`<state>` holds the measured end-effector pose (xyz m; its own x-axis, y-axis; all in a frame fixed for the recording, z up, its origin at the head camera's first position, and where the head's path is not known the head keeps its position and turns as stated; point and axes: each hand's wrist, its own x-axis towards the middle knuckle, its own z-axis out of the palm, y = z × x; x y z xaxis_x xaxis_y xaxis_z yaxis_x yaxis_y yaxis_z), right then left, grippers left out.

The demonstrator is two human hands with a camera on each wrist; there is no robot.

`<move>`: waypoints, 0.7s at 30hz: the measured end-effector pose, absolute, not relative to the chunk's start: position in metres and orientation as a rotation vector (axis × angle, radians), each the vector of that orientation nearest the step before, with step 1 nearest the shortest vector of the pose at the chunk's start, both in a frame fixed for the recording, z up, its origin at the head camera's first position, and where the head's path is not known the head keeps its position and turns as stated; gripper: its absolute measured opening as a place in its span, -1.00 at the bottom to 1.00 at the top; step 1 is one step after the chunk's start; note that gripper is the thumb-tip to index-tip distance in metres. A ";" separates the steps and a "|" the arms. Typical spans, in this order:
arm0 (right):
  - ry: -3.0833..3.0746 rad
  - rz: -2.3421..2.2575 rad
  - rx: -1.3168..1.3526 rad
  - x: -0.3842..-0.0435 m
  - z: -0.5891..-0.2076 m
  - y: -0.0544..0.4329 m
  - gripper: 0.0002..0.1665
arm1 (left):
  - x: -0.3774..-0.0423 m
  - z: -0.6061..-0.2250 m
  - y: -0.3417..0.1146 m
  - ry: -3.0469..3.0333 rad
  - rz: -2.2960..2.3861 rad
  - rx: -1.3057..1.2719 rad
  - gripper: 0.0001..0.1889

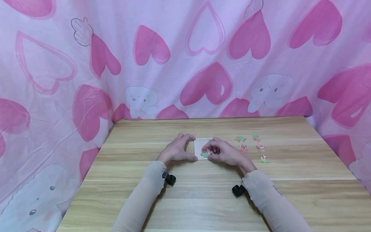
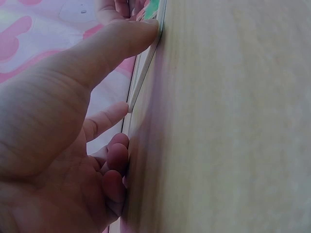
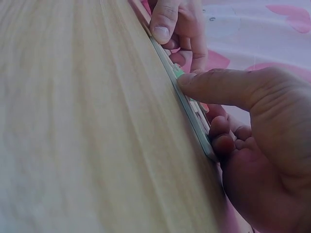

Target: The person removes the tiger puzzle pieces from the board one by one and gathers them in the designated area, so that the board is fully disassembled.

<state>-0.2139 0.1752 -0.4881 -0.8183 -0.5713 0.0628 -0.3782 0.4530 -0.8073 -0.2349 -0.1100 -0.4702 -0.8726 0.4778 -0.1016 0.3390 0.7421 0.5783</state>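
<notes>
A small white puzzle tray (image 1: 198,147) lies flat on the wooden table, with colourful puzzle pieces (image 1: 205,155) in its near right part. My left hand (image 1: 176,149) holds the tray from the left, thumb at its near corner and index finger at its far corner. In the left wrist view, the other fingers (image 2: 114,187) are curled low beside the tray. Over the tray's right side, my right hand (image 1: 227,152) pinches a puzzle piece, mostly hidden by the fingers. Its thumb (image 3: 214,87) sits at the near edge by a green piece (image 3: 178,71) in the right wrist view.
Right of the tray, several loose puzzle pieces lie in two rough columns, among them a green one (image 1: 240,139), a pink one (image 1: 260,148) and a nearer one (image 1: 264,159). A pink heart-print curtain (image 1: 174,77) hangs behind the table (image 1: 200,196) and along its sides.
</notes>
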 end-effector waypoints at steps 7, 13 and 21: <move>2.506 -1.305 -0.844 -0.215 -0.490 0.176 -0.59 | -0.235 -0.470 -0.110 2.696 0.831 0.643 -0.01; 2.526 -1.287 -0.814 -0.216 -0.491 0.177 -0.58 | -0.235 -0.470 -0.110 2.700 0.821 0.647 -0.01; 2.514 -1.327 -0.786 -0.216 -0.491 0.178 -0.57 | -0.234 -0.470 -0.110 2.703 0.811 0.643 -0.02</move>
